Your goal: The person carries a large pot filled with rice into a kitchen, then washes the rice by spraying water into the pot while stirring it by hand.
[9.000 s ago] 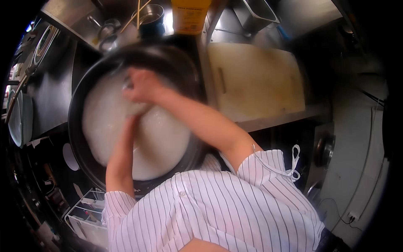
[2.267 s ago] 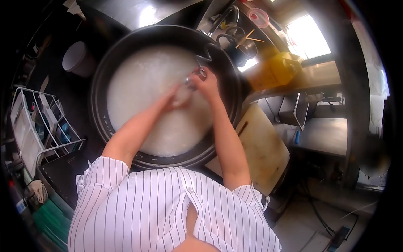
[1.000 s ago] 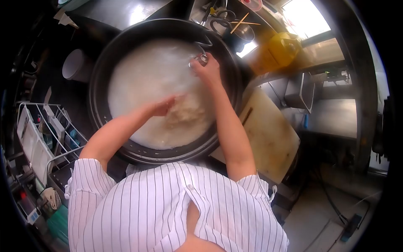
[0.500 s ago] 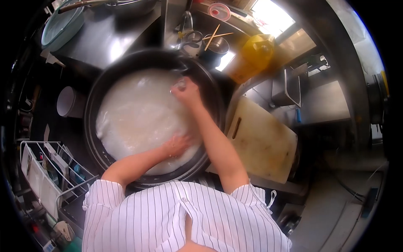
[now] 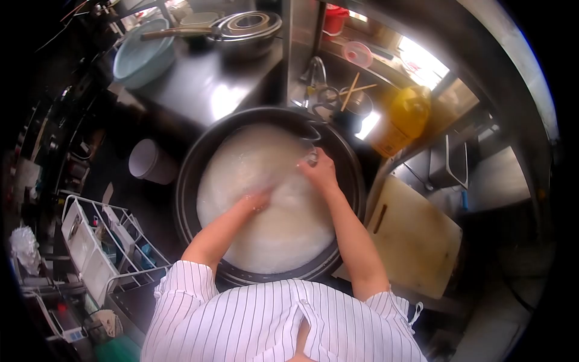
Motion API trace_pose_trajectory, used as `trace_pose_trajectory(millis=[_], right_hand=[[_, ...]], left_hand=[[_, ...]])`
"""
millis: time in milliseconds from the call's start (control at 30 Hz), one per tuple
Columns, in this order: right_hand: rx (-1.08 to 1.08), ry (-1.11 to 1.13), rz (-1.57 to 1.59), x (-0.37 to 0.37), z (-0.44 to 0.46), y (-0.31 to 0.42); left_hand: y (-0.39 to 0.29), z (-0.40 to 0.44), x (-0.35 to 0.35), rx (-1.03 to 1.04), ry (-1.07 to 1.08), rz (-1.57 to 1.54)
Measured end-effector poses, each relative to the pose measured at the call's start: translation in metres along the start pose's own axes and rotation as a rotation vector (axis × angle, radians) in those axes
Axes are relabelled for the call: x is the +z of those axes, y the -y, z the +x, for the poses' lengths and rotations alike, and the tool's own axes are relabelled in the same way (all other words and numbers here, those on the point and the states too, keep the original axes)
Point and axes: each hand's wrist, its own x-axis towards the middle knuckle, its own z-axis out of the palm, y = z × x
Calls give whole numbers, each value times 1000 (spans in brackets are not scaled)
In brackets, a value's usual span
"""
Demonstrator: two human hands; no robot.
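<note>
A large round dark pot (image 5: 183, 181) holds cloudy whitish liquid (image 5: 241, 163), with a paler mass showing beneath the surface. My left hand (image 5: 259, 198) is dipped into the liquid near the middle; its fingers are blurred and partly under the surface. At the pot's right inner side, my right hand (image 5: 319, 172) is closed around what looks like the end of a clear hose (image 5: 312, 157). A shiny curved length lies just above it, against the far inner wall.
Behind the pot are a tap (image 5: 315, 71) and a small pot (image 5: 357, 107) with chopsticks. A yellow jug (image 5: 407, 117) and a cutting board (image 5: 416, 235) stand to the right. At left are a white bucket (image 5: 151, 161), a wire rack (image 5: 114, 241) and a blue basin (image 5: 142, 54).
My view has shifted, so the scene sits lower and further right. My left hand has moved from the pot's near right side toward its middle. My right hand still grips the hose end.
</note>
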Motion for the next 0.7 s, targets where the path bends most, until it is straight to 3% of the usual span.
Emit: trace_pose_trajectory(millis=[33, 133, 167, 233, 267, 333, 433, 700], right_hand=[[14, -3, -1, -1, 0, 1], [-3, -25, -18, 6, 3, -3], [-13, -54, -31, 7, 5, -7], [-29, -44, -13, 8, 5, -5], [-40, -29, 0, 6, 5, -4], [-78, -28, 0, 6, 5, 1], [-65, -7, 2, 7, 4, -1], [-38, -22, -9, 8, 0, -7]], left_hand=[[7, -4, -1, -38, 35, 177], [31, -28, -6, -101, -45, -20], [70, -33, 20, -20, -35, 143], [85, -42, 23, 250, 348, 707], [54, -57, -4, 435, 709, 1096], [34, -75, 7, 512, 796, 1208], [13, -83, 59, 499, 785, 973], [-36, -28, 172, 470, 297, 181]])
